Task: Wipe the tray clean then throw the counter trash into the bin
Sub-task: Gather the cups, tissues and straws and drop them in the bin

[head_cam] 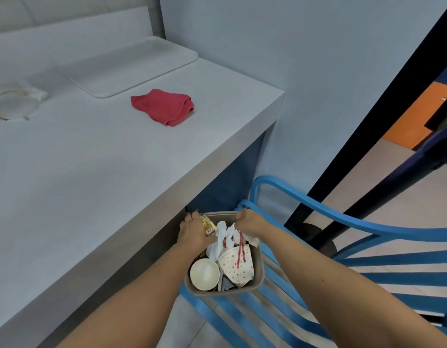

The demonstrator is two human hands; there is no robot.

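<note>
both forearms run up from the bottom edge of the frame and converge on the bin [260, 270], which stands on the floor at lower centre, just beside the tabletop's front edge and against a blue chair [317, 211].

the left hand [195, 232] hangs over the bin's far left corner with its back to the camera and its fingers pointing down. a yellow packet [208, 226] is pinched at its thumb side.

the right hand [248, 221] is at the bin's far rim with the wrist bent and the knuckles up. its fingers are curled under and hidden, so whether they grip the rim, the paper or nothing cannot be told.

inside the bin, nearest the camera, are a white bowl [204, 273] and a dotted paper cup [238, 267] tipped on its side, with red straws [241, 249] across it. crumpled white paper [221, 241] lies between the two hands.

farther off, on the grey tabletop [92, 172], a red cloth [163, 106] lies bunched in the upper middle of the frame. the tray [132, 69] lies flat just beyond it, near the back wall. a clear plastic wrapper [16, 101] with scraps lies at the upper left edge, well apart from the cloth.
</note>
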